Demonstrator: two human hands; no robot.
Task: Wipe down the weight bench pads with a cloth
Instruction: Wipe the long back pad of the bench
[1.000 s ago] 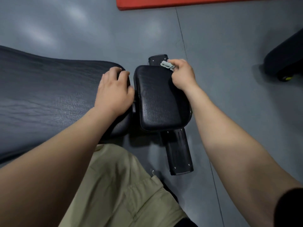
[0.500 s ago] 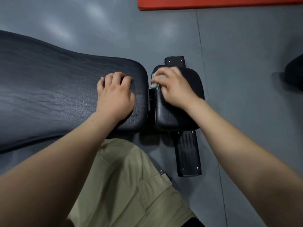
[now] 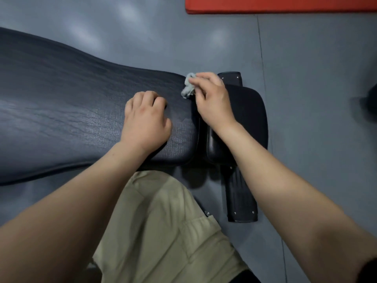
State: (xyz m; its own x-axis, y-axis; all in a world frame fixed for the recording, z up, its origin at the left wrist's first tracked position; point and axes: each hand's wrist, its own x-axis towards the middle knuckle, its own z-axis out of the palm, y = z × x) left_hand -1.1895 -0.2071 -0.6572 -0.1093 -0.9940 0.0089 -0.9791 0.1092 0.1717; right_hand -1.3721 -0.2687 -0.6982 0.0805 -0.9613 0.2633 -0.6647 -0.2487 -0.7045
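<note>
The long black bench pad (image 3: pixel 67 111) runs from the left edge to the middle of the view. A smaller black seat pad (image 3: pixel 251 115) sits just right of it across a narrow gap. My right hand (image 3: pixel 212 99) grips a small crumpled grey cloth (image 3: pixel 188 87) and holds it against the far right corner of the long pad. My left hand (image 3: pixel 145 119) rests knuckles up on the long pad near its right end, fingers curled under, holding nothing.
A black frame bar with a ribbed foot plate (image 3: pixel 240 199) sticks out below the seat pad onto the grey floor (image 3: pixel 316 99). A red mat (image 3: pixel 281 5) lies at the top edge. My khaki-clad leg (image 3: pixel 163 231) is below the bench. A dark object (image 3: pixel 372 101) sits at the right edge.
My right hand has carried the cloth leftward, from the far edge of the seat pad across the gap to the corner of the long pad. My left hand has stayed on the long pad.
</note>
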